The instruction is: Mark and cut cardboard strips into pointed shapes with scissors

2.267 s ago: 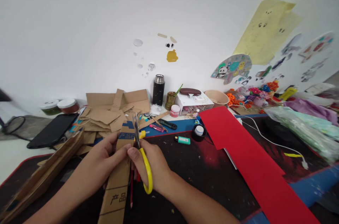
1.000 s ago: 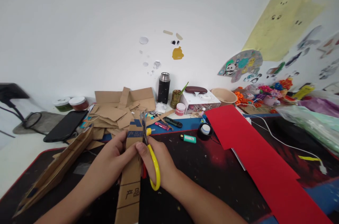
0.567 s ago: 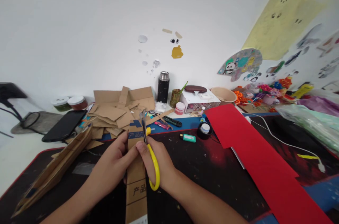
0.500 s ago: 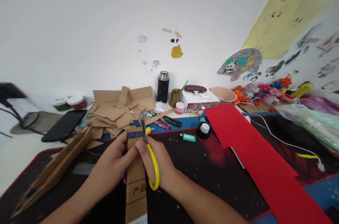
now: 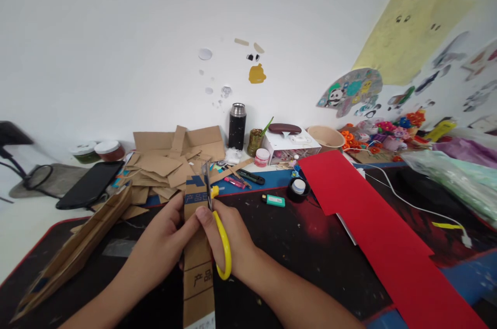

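A long cardboard strip with dark printed characters and a blue band runs upright in front of me. My left hand pinches its left edge, thumb on top and fingers partly hidden behind. My right hand grips yellow-handled scissors, the thumb through one loop and its tip against the strip. The scissor blades point away from me along the strip's right edge, by the blue-printed end. Whether the blades are cutting into the cardboard I cannot tell.
Cardboard scraps pile up behind my hands; a folded cardboard piece lies left. Red card sheets stretch along the right. A green lighter, a black flask, a utility knife and a tissue box stand or lie beyond.
The whole view has shifted slightly, so everything sits a little further left. Both hands keep their hold on the strip and the scissors, with hardly any movement between them.
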{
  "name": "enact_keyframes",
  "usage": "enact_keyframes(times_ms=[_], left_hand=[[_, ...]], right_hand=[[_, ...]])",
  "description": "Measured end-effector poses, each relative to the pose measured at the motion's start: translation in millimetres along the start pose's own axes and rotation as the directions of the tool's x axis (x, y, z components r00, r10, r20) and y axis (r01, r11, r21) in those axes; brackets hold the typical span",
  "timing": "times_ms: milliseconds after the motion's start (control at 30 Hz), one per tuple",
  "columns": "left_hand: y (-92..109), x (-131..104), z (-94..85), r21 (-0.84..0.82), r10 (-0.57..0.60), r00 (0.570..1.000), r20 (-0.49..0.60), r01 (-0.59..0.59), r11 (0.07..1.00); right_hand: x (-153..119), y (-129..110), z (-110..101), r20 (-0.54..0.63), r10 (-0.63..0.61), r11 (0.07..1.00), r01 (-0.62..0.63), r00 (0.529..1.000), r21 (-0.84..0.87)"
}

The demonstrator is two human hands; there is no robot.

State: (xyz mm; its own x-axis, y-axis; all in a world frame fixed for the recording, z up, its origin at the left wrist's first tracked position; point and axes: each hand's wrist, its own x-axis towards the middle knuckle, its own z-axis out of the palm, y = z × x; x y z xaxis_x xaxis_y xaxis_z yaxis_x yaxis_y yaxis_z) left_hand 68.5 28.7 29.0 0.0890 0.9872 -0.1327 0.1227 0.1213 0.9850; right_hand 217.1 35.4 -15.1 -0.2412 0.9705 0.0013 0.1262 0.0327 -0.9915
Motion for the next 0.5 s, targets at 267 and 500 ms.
enact_keyframes(times_ms=[267,500], left_hand=[[0,-4,1.9,0.021,-0.056,0.998,0.012,0.055,0.998],[-11,0,2.6,0.061,0.053,0.997,-0.052,-0.050,0.997]], right_hand=[[1,6,3,-0.042,-0.031,0.996,0.035,0.999,0.083],[1,7,4,-0.046,-0.040,0.997,0.043,0.998,0.061]])
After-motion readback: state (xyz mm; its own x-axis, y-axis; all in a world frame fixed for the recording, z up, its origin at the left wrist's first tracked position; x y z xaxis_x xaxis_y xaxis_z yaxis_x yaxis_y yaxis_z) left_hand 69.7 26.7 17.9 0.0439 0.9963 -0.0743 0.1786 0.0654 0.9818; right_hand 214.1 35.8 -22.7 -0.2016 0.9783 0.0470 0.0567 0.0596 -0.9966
